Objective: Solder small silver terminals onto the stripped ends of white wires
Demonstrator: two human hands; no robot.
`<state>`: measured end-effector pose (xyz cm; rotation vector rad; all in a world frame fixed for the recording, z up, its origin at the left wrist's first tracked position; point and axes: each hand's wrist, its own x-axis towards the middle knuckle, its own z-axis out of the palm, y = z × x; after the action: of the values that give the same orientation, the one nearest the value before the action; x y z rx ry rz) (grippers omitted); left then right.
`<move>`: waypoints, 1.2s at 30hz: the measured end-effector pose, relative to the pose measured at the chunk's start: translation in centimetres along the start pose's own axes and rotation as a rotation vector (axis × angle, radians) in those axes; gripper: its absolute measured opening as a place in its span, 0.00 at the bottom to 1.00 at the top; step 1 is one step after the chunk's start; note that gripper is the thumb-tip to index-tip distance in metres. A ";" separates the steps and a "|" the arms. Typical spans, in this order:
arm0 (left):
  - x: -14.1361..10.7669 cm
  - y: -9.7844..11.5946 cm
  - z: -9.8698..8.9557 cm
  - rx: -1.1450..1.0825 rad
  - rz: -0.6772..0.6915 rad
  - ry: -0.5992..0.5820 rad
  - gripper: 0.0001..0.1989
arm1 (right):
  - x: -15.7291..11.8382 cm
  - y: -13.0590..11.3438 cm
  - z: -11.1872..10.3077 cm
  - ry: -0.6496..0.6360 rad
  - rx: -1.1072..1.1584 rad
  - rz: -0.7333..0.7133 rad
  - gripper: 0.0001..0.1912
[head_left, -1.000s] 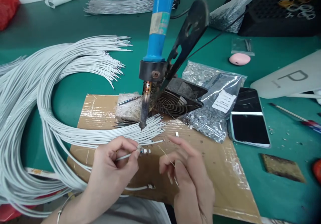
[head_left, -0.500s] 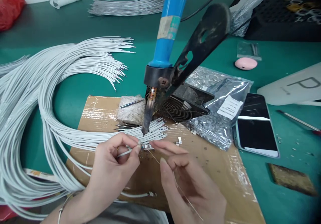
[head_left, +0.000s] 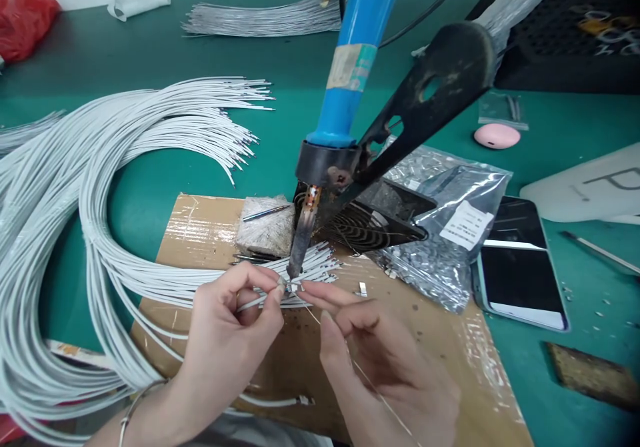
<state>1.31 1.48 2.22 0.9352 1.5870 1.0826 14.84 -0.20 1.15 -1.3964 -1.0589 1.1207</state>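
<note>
My left hand (head_left: 233, 340) pinches a white cable (head_left: 249, 303) between thumb and fingers near its end. A small metal connector (head_left: 295, 288) sits at that end, right under the tip of a blue-handled soldering iron (head_left: 344, 83) fixed in a black metal holder (head_left: 430, 100). Whether the tip touches it, I cannot tell. Thin solder wire (head_left: 383, 400) runs through my right hand (head_left: 385, 367), gripped by thumb and bent fingers. The wire leads up toward the connector, and my right index fingertip rests close beside it.
Bundled white cables (head_left: 95, 220) curve across the left, their ends over the cardboard (head_left: 430, 380). A sponge-like block (head_left: 265, 233), a bag of metal parts (head_left: 450, 233), a phone (head_left: 520, 267) and a pink case (head_left: 497, 136) lie around the iron.
The view has shifted slightly, so most things sit a little lower and farther right. The connector in my left hand is now closer to the iron's tip.
</note>
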 end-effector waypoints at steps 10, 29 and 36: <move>0.7 1.4 0.4 0.033 -0.003 0.015 0.06 | 0.7 -0.5 0.1 0.022 0.019 0.038 0.11; 0.8 1.4 0.4 0.029 0.012 0.038 0.06 | 0.8 -0.6 0.3 0.030 0.009 0.013 0.11; 0.8 1.5 0.4 0.025 0.037 0.030 0.06 | 0.7 -0.6 0.3 0.033 0.044 0.048 0.11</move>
<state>1.59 2.73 3.36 0.9731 1.6165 1.1093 14.65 0.57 1.65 -1.4070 -0.9763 1.1454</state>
